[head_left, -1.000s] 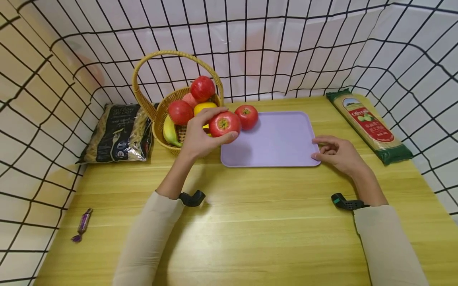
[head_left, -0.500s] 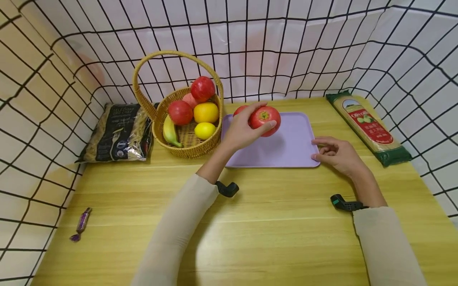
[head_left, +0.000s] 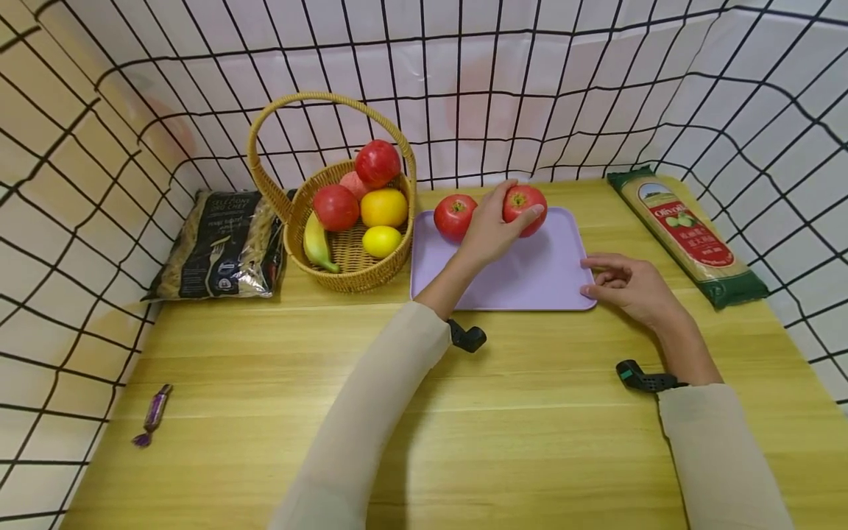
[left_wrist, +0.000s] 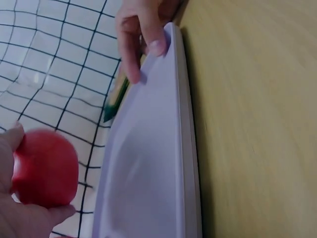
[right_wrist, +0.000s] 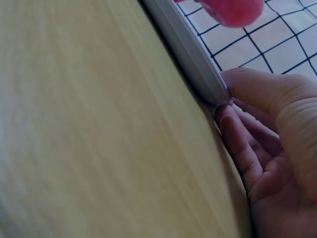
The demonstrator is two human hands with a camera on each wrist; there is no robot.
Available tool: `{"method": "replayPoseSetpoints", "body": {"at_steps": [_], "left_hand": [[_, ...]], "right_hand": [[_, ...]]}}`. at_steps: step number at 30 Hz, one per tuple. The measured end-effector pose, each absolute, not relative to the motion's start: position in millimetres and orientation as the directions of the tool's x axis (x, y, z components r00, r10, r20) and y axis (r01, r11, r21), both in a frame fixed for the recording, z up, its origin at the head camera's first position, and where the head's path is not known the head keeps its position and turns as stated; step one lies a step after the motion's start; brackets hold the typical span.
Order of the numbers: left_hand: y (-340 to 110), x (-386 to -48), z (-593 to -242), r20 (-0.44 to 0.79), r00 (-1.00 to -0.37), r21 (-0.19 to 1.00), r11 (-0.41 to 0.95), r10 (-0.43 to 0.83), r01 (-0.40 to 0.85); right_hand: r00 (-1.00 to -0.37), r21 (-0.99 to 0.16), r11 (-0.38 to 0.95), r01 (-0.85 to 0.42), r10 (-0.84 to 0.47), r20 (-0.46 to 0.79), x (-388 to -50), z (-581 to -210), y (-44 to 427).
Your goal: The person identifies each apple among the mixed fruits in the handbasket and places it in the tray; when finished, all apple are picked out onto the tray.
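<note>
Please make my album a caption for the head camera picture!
The left grip holds a red fruit over a purple tray; the right grip pinches its edge; a fruit basket stands nearby.

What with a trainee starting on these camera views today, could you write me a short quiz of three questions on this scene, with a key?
1. Which hand holds a red apple raised above the surface?
2. True or false: the banana lies inside the wicker basket.
3. The right hand pinches the edge of which thing?
a) the green pasta packet
b) the purple tray
c) the wrapped candy

Key
1. The left hand.
2. True.
3. b
</note>
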State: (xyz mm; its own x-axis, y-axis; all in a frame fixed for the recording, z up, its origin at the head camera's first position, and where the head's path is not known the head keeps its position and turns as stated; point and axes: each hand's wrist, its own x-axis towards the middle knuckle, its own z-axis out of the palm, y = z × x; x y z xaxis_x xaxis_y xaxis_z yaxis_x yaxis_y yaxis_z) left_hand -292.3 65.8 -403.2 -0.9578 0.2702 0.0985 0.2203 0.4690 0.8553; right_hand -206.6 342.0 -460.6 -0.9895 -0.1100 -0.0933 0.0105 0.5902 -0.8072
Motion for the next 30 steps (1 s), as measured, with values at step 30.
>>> {"method": "replayPoseSetpoints", "body": {"at_steps": [30], "left_hand": [[72,-304,-418,0.092,-0.952,0.760,0.598,0.292,0.257]], "right_hand": [[-0.989,-0.810,0.586,-0.024,-0.131,-0.065,-208,-461,345]]}}
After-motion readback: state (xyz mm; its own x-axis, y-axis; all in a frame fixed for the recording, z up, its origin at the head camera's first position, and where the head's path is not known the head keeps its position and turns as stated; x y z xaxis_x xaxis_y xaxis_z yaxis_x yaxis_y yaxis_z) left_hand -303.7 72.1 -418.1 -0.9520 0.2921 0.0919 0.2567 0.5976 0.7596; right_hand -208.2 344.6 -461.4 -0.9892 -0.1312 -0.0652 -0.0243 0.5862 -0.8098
